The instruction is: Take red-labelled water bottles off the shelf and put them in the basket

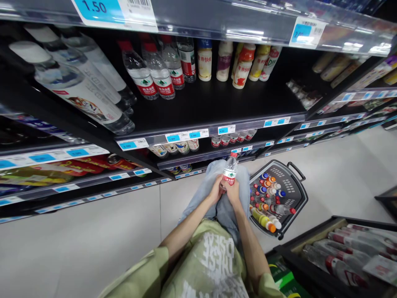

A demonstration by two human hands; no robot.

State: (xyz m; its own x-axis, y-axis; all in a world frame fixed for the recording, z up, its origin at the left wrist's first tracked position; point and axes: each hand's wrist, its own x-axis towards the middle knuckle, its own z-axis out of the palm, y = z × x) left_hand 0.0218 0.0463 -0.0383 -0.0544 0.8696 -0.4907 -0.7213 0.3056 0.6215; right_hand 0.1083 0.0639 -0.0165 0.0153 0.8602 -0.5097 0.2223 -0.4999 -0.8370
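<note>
A small clear water bottle (pixel 230 171) with a red cap and a red-and-white label stands upright above my lap. My left hand (pixel 217 187) wraps its lower part from the left side. From the right, my right hand (pixel 232 191) closes around the same bottle, its thumb near the label's lower edge. Both hands hide the bottle's base. Ahead, on the black shelf (pixel 198 107), a group of matching red-capped water bottles (pixel 159 76) stands at the left. Several coloured drink bottles (pixel 243 66) stand further right on that shelf.
A dark shopping basket (pixel 302 194) full of bottles stands on the floor at my right. Large white-capped bottles (pixel 83 89) line the shelf at left. A bin of bottles (pixel 344 252) is at the lower right. Price tags (pixel 187 135) run along the shelf edge.
</note>
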